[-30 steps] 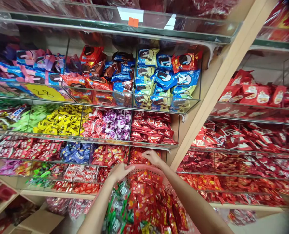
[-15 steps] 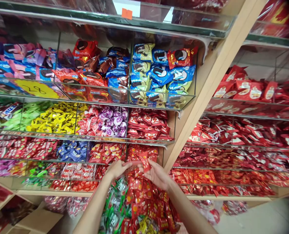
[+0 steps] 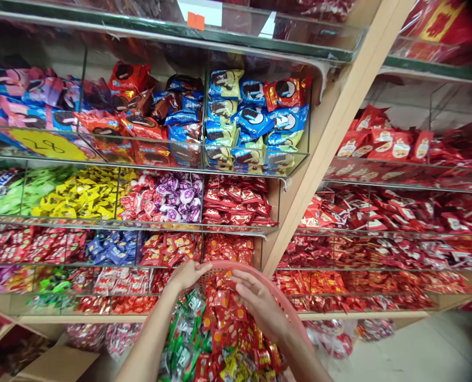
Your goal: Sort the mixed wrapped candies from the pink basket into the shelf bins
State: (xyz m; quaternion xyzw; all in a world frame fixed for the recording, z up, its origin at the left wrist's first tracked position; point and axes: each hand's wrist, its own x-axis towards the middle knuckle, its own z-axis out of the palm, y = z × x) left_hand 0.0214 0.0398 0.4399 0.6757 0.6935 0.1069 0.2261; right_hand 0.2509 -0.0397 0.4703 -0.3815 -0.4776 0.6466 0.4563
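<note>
My left hand (image 3: 188, 275) grips the rim of a pink plastic basket (image 3: 285, 297) with holes in its wall, the thumb lying along the edge. Inside the basket are many small wrapped sweets: red packets with orange spots (image 3: 223, 310), green and clear packets (image 3: 182, 339), and yellow ones (image 3: 238, 366). Over the right side of the basket is my right hand (image 3: 255, 300), its fingers stretched out and apart, just above the red packets. A bit of red shows at its fingertips, among the packets below.
Glass-fronted shelves (image 3: 148, 225) of sorted sweets stand ahead. A bin of red sweets (image 3: 228, 248) lies just beyond the basket. A slanting wooden post (image 3: 323, 148) divides the shelves. An open cardboard box (image 3: 56, 361) and bagged sweets (image 3: 124, 337) are low at the left.
My right hand has come down over the basket from holding up a red packet; that packet no longer stands out in the hand. More of the basket's rim shows. The view has shifted slightly right.
</note>
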